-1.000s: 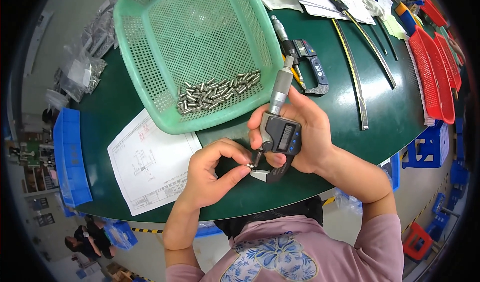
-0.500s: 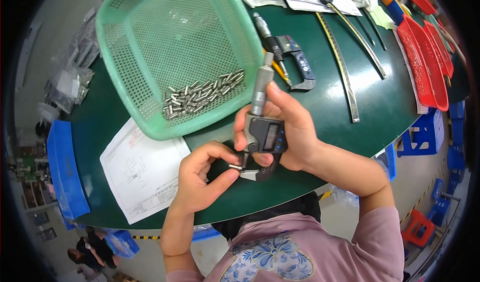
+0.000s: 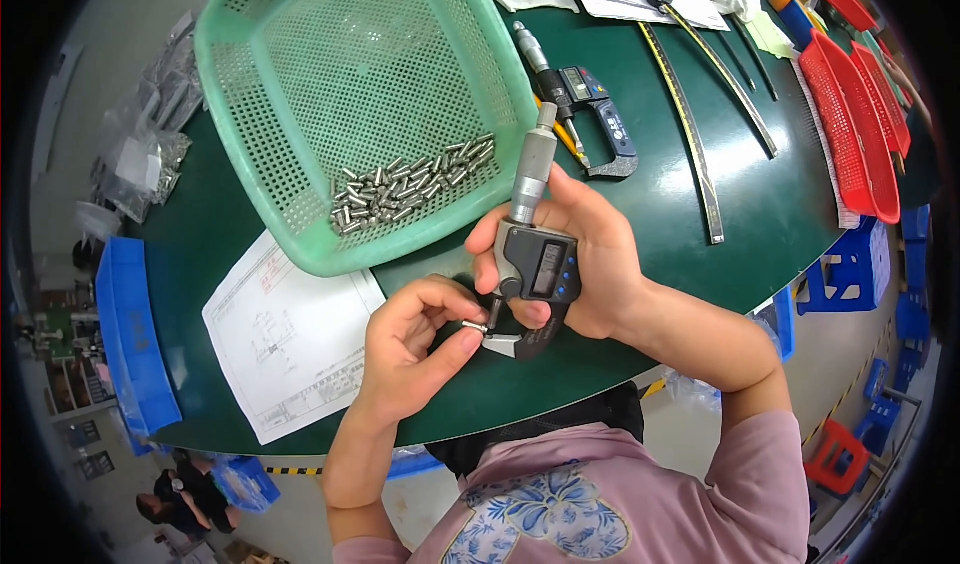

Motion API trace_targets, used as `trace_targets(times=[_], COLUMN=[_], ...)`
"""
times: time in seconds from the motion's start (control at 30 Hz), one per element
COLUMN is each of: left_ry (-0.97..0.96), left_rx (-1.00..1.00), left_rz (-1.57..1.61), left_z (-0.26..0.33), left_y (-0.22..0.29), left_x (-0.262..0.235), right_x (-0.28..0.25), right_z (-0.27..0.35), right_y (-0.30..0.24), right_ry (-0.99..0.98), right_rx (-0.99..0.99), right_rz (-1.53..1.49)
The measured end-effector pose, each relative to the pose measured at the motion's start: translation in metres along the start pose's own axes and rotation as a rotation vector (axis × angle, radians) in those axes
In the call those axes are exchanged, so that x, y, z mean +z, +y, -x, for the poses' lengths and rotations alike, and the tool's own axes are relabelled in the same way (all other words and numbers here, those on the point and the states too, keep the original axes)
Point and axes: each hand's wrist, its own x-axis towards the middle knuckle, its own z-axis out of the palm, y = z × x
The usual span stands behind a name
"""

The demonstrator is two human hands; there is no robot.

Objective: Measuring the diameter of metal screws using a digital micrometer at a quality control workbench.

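My right hand (image 3: pixel 590 249) is closed round a digital micrometer (image 3: pixel 537 264), its grey barrel pointing up and away and its frame's jaw end toward me. Between thumb and fingertips of my left hand (image 3: pixel 420 339) is a small shiny metal pin (image 3: pixel 474 326). The pin's right end is at the gap between the micrometer's spindle and anvil; whether both faces touch it I cannot tell. Many similar metal pins (image 3: pixel 400 194) lie heaped in the near part of a green plastic basket (image 3: pixel 350 261) beyond my hands.
A second digital micrometer (image 3: pixel 606 124) lies right of the basket. Farther right are a steel rule (image 3: pixel 685 124) and a long caliper (image 3: pixel 722 69). A drawing sheet (image 3: pixel 290 344) lies left of my hands. Red baskets (image 3: pixel 850 134) stand at the right edge, a blue bin (image 3: pixel 138 334) at the left.
The micrometer and the left hand with the pin have shifted slightly; the pin's end sits a little nearer the spindle. Both grips stay the same.
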Motion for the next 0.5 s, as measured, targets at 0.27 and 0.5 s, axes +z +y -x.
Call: trace_targets(times=[0.27,0.5], left_ry=[0.002,0.021], left_rx=[-0.016,-0.018], left_rz=[-0.002,0.002], left_z=[0.0001,0.0004], left_y=[-0.0006,-0.0021], left_x=[-0.0003,0.0005], right_x=[0.0039,0.0006], right_z=[-0.0011,-0.0021], right_y=[0.0002,0.0003], right_ry=[0.036,0.01], right_rx=[-0.027,0.001], right_rz=[0.012,0.066])
